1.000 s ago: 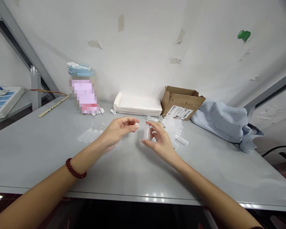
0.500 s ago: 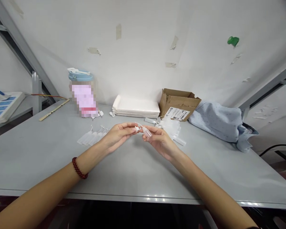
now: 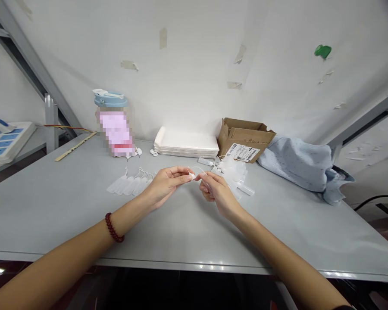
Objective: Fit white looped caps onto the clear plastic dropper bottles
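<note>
My left hand [image 3: 170, 183] pinches a small white plastic cap [image 3: 192, 175] between thumb and fingertips over the middle of the table. Close beside it on the right, my right hand [image 3: 217, 189] is closed around a small translucent plastic bottle [image 3: 208, 187], mostly hidden by the fingers. A thin white strap [image 3: 198, 168] arches between the two hands. Left of my left hand, several translucent bottles with looped straps [image 3: 127, 185] lie in a row. Behind my right hand is a loose heap of similar translucent bottles [image 3: 234, 170].
Along the wall stand a stack of white envelopes [image 3: 187, 146], an open cardboard box [image 3: 244, 140] and a crumpled light-blue cloth [image 3: 294, 165]. A phone with a blurred screen [image 3: 116, 131] leans on a blue-lidded container [image 3: 111, 100]. A thin strip [image 3: 76, 146] lies at the left.
My right hand has turned and its fingers now cover most of the bottle, which showed plainly before. The strap now arches higher between the hands. My left hand keeps its pinch on the cap.
</note>
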{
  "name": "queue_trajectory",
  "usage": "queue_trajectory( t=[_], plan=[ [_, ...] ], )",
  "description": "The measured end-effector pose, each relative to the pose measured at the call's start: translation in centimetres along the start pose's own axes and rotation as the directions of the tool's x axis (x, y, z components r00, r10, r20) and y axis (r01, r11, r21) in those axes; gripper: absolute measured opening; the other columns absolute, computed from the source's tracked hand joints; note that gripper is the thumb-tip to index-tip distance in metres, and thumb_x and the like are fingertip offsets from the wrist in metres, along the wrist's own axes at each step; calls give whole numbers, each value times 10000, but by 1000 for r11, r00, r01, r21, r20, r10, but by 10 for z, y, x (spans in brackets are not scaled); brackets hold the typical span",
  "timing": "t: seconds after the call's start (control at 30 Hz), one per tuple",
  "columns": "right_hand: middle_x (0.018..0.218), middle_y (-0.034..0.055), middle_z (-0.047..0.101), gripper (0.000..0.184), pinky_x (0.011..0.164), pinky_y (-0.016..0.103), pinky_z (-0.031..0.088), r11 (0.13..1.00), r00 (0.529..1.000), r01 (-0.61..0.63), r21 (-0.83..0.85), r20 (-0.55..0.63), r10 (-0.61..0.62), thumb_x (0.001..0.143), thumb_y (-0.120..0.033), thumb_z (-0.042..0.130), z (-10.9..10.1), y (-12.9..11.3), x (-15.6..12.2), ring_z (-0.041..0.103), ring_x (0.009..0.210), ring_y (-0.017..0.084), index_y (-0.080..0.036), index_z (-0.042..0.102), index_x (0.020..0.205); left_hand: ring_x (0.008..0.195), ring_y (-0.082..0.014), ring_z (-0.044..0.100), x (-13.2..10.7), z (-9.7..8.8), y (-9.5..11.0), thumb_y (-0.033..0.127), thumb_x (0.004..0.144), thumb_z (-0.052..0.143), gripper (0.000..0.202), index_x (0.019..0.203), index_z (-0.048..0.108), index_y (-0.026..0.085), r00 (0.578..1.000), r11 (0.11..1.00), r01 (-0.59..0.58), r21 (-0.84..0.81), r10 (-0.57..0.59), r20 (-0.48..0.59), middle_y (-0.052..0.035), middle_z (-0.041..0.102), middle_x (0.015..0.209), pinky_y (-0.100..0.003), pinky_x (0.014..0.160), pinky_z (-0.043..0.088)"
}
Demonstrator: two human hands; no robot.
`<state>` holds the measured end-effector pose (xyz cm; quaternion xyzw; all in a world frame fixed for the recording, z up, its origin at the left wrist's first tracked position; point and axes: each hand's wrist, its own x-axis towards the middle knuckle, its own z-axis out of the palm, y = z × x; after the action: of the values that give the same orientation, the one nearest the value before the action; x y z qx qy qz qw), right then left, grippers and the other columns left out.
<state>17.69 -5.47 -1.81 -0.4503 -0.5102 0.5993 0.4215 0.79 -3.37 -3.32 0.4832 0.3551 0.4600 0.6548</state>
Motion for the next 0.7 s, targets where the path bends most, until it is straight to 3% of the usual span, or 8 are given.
queue_trajectory(
  t=[0.3,0.53,0.7],
  plan=[
    [431,-73,271,323,432,224,153,992,999,4,-129,45,1,837,-355,383,6,5,-1,206,414,64,-167,487,596,884,-161,598,-2,3,0,254,703,736,170,840,693,163,999,1000,-17,2,17,48,-26,674,871,-339,913,412],
    [449,-52,334,336,466,247,215,971,996,69,-229,-38,-79,828,-334,364,10,9,-3,272,441,86,-174,471,552,828,-169,619,-3,2,0,296,710,731,185,829,671,168,996,991,-31,133,20,87,-26,682,817,-332,853,445],
    [518,-34,382,359,510,247,271,924,976,179,-337,-56,-209,862,-344,362,6,18,-2,354,503,102,-186,425,546,852,-179,630,-4,1,5,310,692,740,193,818,681,177,994,974,-3,224,-22,107,-28,695,834,-348,886,443]
  ],
)
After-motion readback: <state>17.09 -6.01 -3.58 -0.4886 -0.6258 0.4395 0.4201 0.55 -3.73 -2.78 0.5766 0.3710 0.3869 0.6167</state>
